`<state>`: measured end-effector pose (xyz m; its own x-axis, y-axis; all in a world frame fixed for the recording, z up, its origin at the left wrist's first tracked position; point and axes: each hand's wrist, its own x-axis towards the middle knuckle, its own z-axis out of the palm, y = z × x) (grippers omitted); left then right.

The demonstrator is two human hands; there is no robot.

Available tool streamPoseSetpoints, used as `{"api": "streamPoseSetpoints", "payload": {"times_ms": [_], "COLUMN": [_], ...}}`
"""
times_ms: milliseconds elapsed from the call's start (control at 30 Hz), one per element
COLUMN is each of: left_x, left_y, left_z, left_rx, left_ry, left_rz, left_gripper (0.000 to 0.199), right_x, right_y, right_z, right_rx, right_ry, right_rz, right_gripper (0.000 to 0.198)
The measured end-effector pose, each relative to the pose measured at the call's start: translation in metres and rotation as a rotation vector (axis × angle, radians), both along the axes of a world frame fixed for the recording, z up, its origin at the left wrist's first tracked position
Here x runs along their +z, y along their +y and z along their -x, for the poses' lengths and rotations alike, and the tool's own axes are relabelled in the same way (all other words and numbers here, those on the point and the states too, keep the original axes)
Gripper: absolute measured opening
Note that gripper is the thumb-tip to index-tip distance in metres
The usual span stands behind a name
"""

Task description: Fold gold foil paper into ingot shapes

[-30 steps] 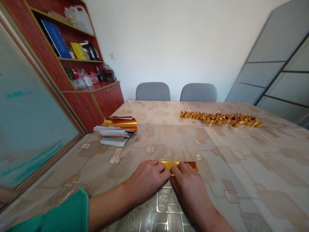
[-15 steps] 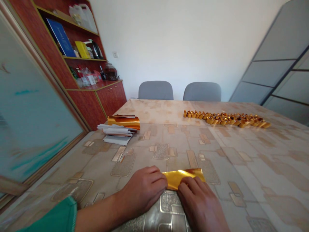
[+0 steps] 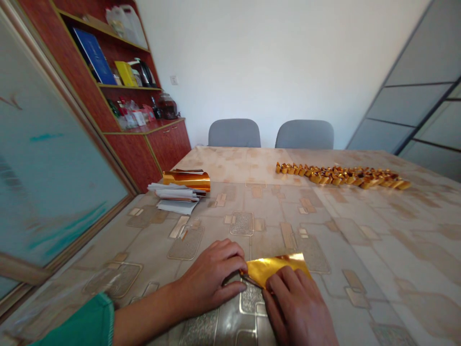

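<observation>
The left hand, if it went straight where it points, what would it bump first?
Most likely the gold sheet: its left end lies right at the left hand, though depth is unclear.

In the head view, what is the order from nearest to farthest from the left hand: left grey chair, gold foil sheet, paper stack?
From the left hand:
1. Gold foil sheet, right at its fingertips.
2. Paper stack, ahead and leftward.
3. Left grey chair, beyond the table's far edge.
</observation>
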<state>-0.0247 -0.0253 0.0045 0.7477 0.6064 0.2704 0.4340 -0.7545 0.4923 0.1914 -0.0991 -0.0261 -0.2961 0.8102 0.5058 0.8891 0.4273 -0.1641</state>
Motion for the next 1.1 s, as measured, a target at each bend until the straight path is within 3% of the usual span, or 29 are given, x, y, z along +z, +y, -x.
{"api": "streamPoseSetpoints", "payload": {"times_ms": [67,167,400,467,567,700,833,967,1100], "left_x": [0.0,-0.002,0.002,0.008,0.014,0.012,0.004,0.002,0.003], "left_y": [0.001,0.004,0.002,-0.005,-0.01,-0.006,-0.005,-0.008,-0.011], "left_z": [0.002,0.003,-0.006,-0.009,-0.014,-0.02,-0.021,-0.017,-0.015], "left_rx": [0.011,-0.005,-0.022,-0.099,-0.052,0.099,0.106,0.077,0.066], "left_ry": [0.0,-0.016,-0.027,0.017,0.035,0.089,0.102,-0.008,-0.044], "left_rz": [0.011,-0.029,-0.339,-0.289,-0.192,-0.196,-0.223,-0.221,-0.283], "left_gripper": [0.012,0.002,0.023,0.023,0.019,0.052,0.057,0.026,0.052], "right_x": [-0.002,-0.005,-0.004,-0.002,0.005,0.013,0.013,0.018,0.029], "right_y": [-0.001,-0.002,-0.001,-0.001,0.001,0.013,0.017,0.007,-0.003], "right_z": [0.0,-0.003,-0.004,-0.005,-0.018,-0.047,-0.062,-0.061,-0.059], "right_rx": [0.001,0.014,0.027,0.041,0.036,-0.167,-0.06,0.038,0.089], "right_ry": [0.004,0.027,0.024,0.042,0.131,0.102,0.098,0.209,0.31], "right_rz": [-0.003,-0.023,0.02,0.033,0.028,-0.028,0.106,0.089,-0.049], "right_gripper": [0.024,0.026,0.022,0.023,0.026,0.029,0.014,0.017,0.01]}}
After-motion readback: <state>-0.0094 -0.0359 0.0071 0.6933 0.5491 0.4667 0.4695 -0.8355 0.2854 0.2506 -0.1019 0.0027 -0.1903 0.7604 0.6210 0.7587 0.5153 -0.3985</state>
